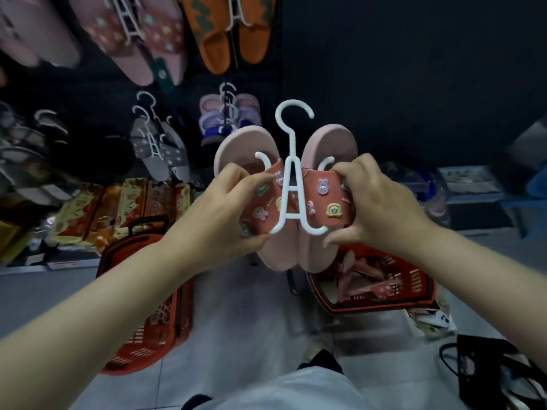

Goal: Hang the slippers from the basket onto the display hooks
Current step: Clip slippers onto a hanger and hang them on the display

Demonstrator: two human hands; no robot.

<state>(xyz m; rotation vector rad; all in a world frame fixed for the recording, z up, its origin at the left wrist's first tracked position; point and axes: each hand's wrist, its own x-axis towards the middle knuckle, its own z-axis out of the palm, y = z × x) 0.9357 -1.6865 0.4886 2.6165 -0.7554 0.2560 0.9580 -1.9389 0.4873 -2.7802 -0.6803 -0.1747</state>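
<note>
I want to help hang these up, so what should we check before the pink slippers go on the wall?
1. Both pink slippers sit on the white hanger: ok.
2. The left hand grips one slipper's strap: ok.
3. The right hand grips the other strap: ok.
4. The hanger's top hook is bare and points up: ok.
5. A free display hook on the dark wall: cannot tell.
6. Pair hung up: not ok, it is held in the air above the red basket.
</note>
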